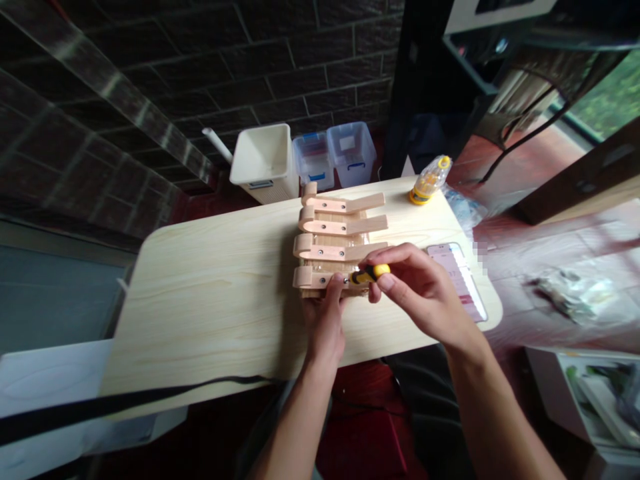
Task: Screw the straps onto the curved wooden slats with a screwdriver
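A wooden rack (330, 253) with several pale curved hooks in a row lies on the light wood table (210, 287). Each hook strip has two dark screws along it. My left hand (324, 327) grips the near edge of the rack, its thumb pressed on the nearest strip between the screws and its other fingers hidden below. In the fingertips of my right hand (425, 287) is a short yellow-and-black screwdriver (370, 273). The tool's tip points left at the right-hand screw (346, 281) of the nearest strip; whether it touches the screw I cannot tell.
A clear bottle with yellow ends (430, 181) stands at the table's far right corner. Right of my right hand lies a phone (457, 280). Behind the table are a cream bin (263, 157) and clear plastic boxes (351, 153). A black strap (150, 397) crosses the near left edge.
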Motion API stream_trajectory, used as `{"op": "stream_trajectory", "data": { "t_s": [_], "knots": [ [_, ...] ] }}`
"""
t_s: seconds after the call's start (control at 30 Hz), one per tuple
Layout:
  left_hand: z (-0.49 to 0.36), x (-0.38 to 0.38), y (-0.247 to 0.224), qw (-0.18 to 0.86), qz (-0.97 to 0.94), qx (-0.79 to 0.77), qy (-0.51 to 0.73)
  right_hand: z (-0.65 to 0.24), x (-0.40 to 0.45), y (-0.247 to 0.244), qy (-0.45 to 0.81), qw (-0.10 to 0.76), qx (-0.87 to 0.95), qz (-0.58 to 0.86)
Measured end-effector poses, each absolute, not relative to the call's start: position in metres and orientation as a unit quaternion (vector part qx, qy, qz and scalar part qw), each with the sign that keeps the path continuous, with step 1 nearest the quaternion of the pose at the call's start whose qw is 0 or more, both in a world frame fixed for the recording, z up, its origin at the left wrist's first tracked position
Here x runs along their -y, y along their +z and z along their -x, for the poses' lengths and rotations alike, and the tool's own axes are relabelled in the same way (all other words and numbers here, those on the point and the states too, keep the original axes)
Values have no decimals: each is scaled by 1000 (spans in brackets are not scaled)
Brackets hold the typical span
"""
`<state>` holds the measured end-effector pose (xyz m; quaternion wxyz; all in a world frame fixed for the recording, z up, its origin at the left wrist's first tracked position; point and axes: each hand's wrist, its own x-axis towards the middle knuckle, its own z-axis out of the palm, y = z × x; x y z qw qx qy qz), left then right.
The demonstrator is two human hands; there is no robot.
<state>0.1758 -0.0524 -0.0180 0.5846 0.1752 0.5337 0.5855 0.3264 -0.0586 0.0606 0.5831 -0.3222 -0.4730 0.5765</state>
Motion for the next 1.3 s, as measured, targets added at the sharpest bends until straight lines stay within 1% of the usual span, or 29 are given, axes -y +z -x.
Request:
{"op": "stream_trajectory", "data": {
  "t_s": [0.43, 0.8, 1.0, 1.3],
  "knots": [
    [-177, 53, -14, 579, -175, -532, 593, -333, 62, 64, 546, 555, 526, 343],
    [-176, 53, -16, 582, -166, -518, 604, -332, 60, 57, 539, 577, 502, 353],
    [-177, 52, -15, 581, -177, -508, 611, -326, 60, 62, 516, 583, 514, 361],
    [-177, 53, -14, 579, -207, -514, 598, -333, 64, 72, 489, 547, 554, 392]
  ]
}}
